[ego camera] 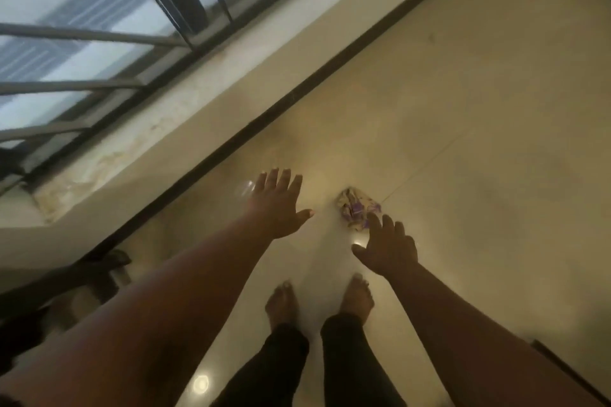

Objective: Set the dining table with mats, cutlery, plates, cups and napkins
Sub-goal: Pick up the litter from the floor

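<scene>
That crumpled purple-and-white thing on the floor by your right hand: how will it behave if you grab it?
The crumpled napkin looks soft and creased, so it will likely be floppy and squash under the fingers. It seems small and thin, probably very light. The floor is glossy, so a push from the right hand may just slide it; pinching from above seems safer. No rolling likely.

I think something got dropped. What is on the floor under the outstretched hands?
A crumpled purple-and-white cloth lies on the floor, just beyond the right hand. Whatever the left hand covers is hidden.
</scene>
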